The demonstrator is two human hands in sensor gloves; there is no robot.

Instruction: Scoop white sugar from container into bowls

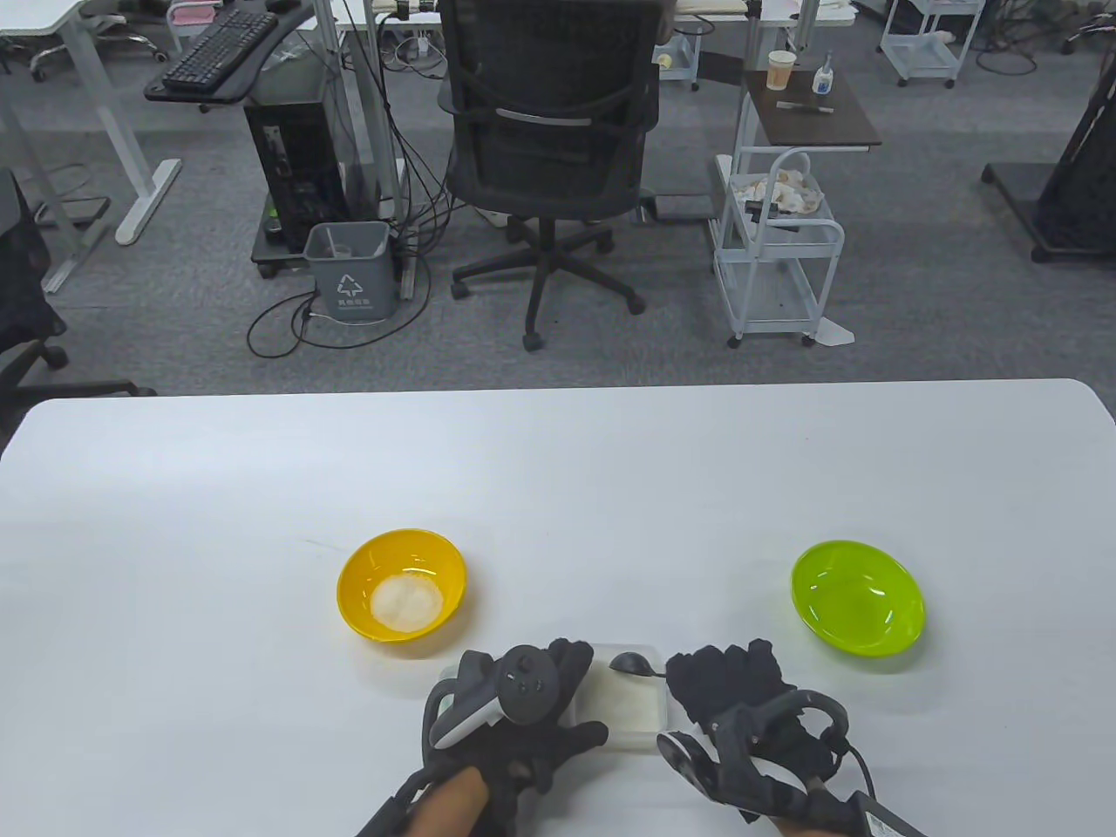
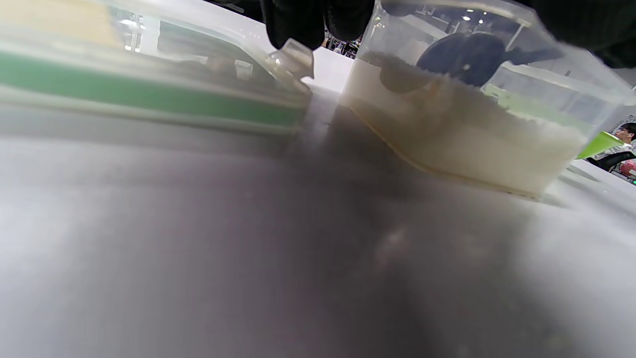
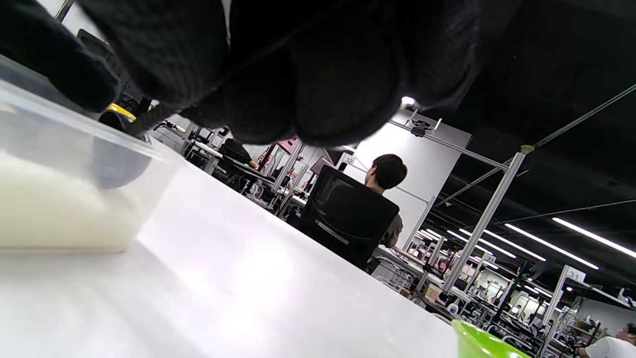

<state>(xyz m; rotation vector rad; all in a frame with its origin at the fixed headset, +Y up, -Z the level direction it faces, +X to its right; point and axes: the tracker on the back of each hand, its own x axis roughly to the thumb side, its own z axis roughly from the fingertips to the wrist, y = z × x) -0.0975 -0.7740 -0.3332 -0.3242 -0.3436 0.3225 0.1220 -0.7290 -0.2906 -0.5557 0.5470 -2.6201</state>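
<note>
Table view puts your left hand steadying the clear container of sugar at six o'clock, while your right hand grips the dark spoon. Sugar pours loosely; keep the bowl level. Farther off: yellow bowl at eleven, green bowl at one.

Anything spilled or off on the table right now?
Nothing stands out. No visible spill on the table. Sugar sits in the container and the yellow bowl; the green bowl looks empty. The spoon is at the container's far edge, beside the right hand.
</note>
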